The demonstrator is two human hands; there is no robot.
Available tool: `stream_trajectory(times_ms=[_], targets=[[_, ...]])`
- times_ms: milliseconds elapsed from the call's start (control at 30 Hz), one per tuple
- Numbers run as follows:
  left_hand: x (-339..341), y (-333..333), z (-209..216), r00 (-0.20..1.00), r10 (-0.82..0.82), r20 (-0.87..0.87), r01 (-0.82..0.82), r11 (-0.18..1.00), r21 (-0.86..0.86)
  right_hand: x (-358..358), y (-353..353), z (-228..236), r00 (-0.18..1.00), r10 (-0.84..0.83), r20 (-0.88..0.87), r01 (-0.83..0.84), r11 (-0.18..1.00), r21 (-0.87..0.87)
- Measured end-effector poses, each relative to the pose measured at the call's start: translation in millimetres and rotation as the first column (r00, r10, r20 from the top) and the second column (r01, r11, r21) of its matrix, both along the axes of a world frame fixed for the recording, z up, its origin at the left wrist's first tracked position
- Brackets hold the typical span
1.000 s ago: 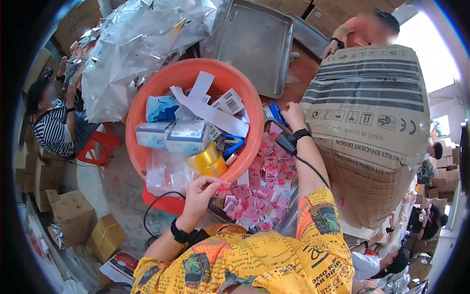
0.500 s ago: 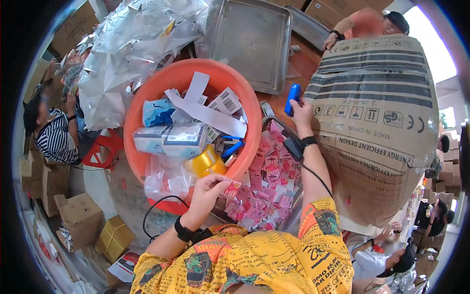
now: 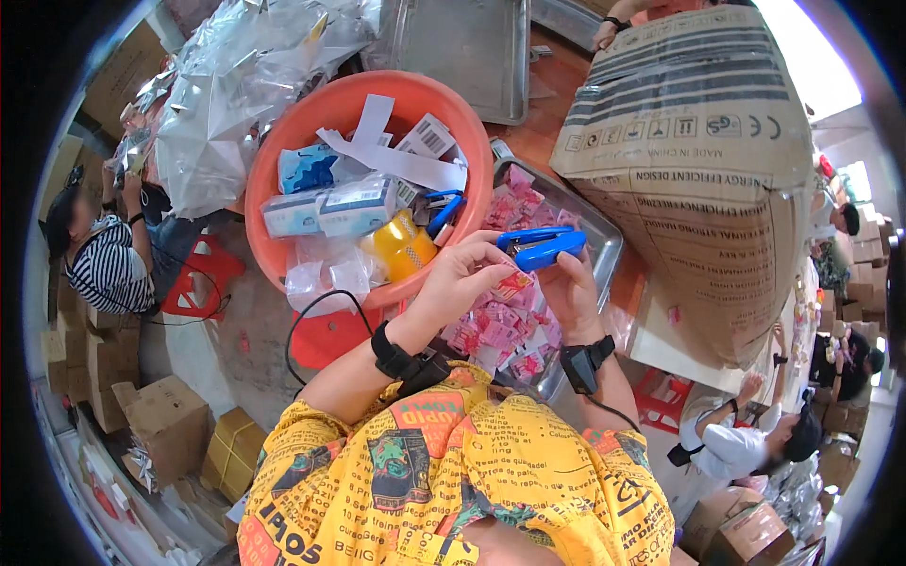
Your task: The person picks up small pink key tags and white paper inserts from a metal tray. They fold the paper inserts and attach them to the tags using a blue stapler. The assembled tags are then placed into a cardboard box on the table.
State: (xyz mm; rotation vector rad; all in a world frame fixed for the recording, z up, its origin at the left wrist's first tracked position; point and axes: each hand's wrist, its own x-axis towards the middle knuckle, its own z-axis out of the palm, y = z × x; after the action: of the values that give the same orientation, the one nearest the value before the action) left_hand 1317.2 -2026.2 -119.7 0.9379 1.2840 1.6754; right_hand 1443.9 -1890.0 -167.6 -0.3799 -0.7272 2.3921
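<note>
My right hand [image 3: 572,294] grips a blue stapler [image 3: 552,251], its jaws apart and turned to the left. A small pink printed packet [image 3: 514,281] is pinched in my left hand [image 3: 461,285], close under the stapler's left end; whether that hand touches the stapler I cannot tell. Below both hands a metal tray [image 3: 604,212] holds a heap of similar pink packets [image 3: 500,330]. To the left stands a round orange tub [image 3: 260,222] with yellow tape rolls [image 3: 401,247], wrapped white-and-blue packs [image 3: 330,208], a white paper strip [image 3: 401,158] and another blue tool [image 3: 445,212].
A large taped carton [image 3: 689,179] rises at the right. Silver plastic bags [image 3: 226,123] are piled at the far left, beside an upper metal tray [image 3: 462,57]. A red stool [image 3: 203,274] and cartons [image 3: 165,424] stand left. Other people sit left and right.
My right hand has brought the stapler back from beside the carton to my left hand. My left hand, still holding a pink packet, has moved up and right.
</note>
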Motion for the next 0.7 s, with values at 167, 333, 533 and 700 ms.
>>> stream_trajectory(times_ms=[167,333,533,700], targets=[[5.2,-19.1,-5.2,0.992,-0.113,0.053,0.117,0.989,-0.085,43.0,1.0,-6.0,0.965,0.133,0.226,-0.195,0.940,0.279],[3.1,-29.1,-10.2,0.963,-0.269,-0.014,0.262,0.949,-0.175,61.2,-7.8,26.8,0.775,0.299,0.556,-0.585,0.672,0.454],[9.6,-32.9,-1.5,0.962,-0.272,0.010,0.263,0.922,-0.283,72.7,-15.1,28.8,0.702,0.263,0.662,-0.648,0.622,0.440],[12.2,-30.9,-18.9,0.960,-0.207,-0.189,0.161,0.960,-0.230,82.6,-7.9,38.0,0.654,0.046,0.755,-0.665,0.511,0.545]])
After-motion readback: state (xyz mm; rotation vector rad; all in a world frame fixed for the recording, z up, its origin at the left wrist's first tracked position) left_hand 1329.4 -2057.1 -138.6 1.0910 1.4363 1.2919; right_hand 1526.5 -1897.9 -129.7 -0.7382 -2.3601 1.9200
